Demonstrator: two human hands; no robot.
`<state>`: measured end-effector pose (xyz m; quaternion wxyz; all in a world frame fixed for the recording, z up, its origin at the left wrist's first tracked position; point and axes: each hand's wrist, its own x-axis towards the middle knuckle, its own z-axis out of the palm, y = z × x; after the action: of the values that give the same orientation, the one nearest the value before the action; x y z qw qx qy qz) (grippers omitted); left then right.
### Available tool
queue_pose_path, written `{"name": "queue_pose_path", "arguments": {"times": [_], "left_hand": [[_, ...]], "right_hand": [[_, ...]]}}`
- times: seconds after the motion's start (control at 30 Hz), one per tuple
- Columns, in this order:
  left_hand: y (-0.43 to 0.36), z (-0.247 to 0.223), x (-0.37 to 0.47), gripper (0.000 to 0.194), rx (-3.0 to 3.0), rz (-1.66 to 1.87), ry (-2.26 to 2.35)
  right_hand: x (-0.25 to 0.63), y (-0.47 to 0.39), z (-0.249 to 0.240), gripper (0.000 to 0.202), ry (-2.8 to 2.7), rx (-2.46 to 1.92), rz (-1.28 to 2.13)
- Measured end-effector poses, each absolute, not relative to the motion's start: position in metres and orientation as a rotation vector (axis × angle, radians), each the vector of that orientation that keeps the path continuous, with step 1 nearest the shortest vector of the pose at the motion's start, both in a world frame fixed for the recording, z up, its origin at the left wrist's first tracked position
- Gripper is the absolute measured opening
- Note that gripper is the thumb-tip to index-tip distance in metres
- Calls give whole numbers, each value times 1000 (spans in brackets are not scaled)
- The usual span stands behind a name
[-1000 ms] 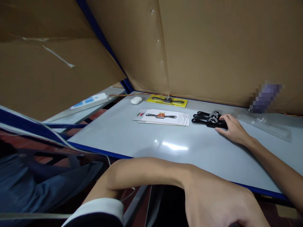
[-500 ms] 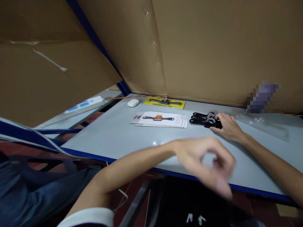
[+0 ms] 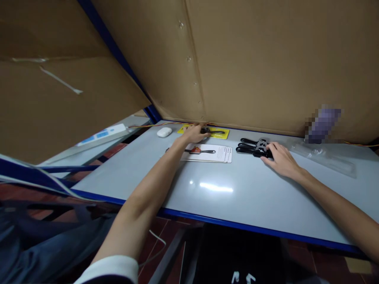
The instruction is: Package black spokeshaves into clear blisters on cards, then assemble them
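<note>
My left hand (image 3: 194, 133) reaches to the back of the table and lies over the left part of a yellow card pack (image 3: 224, 135) with a black two-handled tool on it; its fingertips are partly hidden. White cards (image 3: 220, 153) printed with a similar tool lie just in front, partly covered by my left forearm. To the right, my right hand (image 3: 281, 159) rests with its fingers on the right end of a group of black-handled tools (image 3: 260, 147) lying side by side.
A white rounded case (image 3: 164, 132) sits at the back left of the table (image 3: 204, 205). Clear plastic packaging (image 3: 328, 159) lies right of my right hand, near a blurred purple object (image 3: 322, 125). Brown board walls stand behind. A power strip (image 3: 103, 134) is at left.
My left hand has moved from the front of the table, away and to the left, onto the yellow pack. My right hand has stayed at the black tools.
</note>
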<state>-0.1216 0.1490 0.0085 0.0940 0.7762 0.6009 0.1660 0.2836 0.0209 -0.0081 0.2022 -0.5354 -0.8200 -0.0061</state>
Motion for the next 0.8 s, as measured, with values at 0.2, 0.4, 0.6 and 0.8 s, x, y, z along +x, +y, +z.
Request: {"name": "queue_pose_path", "arguments": {"times": [0.2,0.4,0.6,0.8], "left_hand": [[157,8,-138,65,2277,440,1830],[152,6,-137,59,2338,518,1752],[136,17,-122,54,2399,731,1777],[90,46,-76,48,2797,922,1473]], "right_hand": [[294,11,-3,34,-2215,-1448,-101],[294,-2,10,25,-2032,-1332,-171],[291,-12,15,29,-1967,-1318,-217],[288,-23,30,27,-1944,-1231,-212]]}}
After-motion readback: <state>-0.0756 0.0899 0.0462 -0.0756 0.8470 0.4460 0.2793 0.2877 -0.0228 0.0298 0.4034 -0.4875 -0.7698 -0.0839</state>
